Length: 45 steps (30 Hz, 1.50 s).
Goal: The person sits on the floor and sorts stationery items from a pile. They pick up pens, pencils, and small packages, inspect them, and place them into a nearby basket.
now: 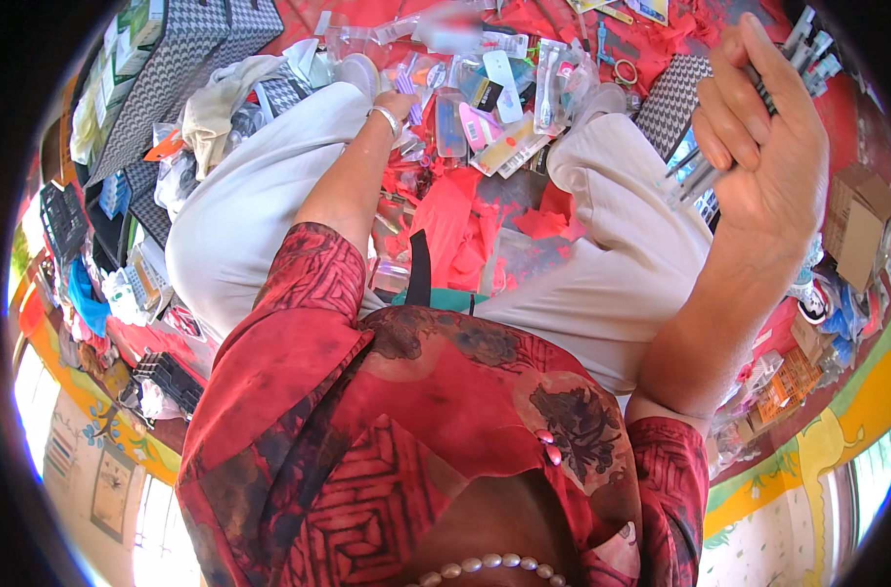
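High at the right, my right hand (768, 147) is raised with its fingers closed round several slim grey and dark pen-like sticks (698, 178). Their lower ends stick out past the palm, over my right knee. My left hand (395, 106) reaches forward to the pile between my legs. Its fingers are curled at a purple-and-white striped piece (414, 110), which they seem to grip; the fingertips are small and partly hidden. Close by lie a blue clear-fronted pack (449, 127), a pink-and-white packet (479, 125) and a pale blue card (502, 83).
Packaged stationery and a yellow pack (512, 147) cover the red sheet (445, 220) between my legs. Houndstooth boxes (186, 88) stand at the far left, another houndstooth box (672, 103) beside my right knee. Orange-handled scissors (625, 70) lie farther off. A cardboard box (861, 225) sits at the right.
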Available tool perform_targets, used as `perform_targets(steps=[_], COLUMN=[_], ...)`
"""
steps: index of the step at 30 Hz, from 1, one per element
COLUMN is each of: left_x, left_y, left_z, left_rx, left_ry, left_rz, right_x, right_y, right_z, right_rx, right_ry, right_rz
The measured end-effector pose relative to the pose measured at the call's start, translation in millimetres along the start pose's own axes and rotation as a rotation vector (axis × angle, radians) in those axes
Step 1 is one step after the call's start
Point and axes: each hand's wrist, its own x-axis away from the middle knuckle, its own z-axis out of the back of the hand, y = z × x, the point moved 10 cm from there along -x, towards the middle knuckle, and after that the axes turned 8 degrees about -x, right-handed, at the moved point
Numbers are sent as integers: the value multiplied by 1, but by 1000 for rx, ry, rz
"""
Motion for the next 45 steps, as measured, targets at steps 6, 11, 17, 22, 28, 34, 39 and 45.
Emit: perform_targets(steps=[6, 11, 17, 22, 28, 34, 39, 45], left_x=[-29, -10, 8, 5, -5, 4, 44, 25], left_y=[-1, 40, 62, 57, 62, 66, 111, 158], left_z=[26, 29, 33, 47, 48, 55, 31, -59], left_rx=[-296, -596, -683, -696, -758, -692, -688, -1131], left_ry=[177, 338, 464, 517, 490, 602, 740, 363], left_rz=[-19, -188, -153, -18, -45, -68, -338, -597], right_x=[-1, 0, -3, -2, 0, 2, 7, 7], right_y=[4, 5, 10, 10, 10, 7, 0, -2], right_z=[-18, -11, -6, -4, -4, -3, 2, 6], right_rx=[-13, 3, -84, -101, -25, -45, -65, -100], right_ry=[-68, 54, 115, 144, 126, 110, 137, 152], right_rz=[-17, -39, -89, -81, -74, -64, -28, -23])
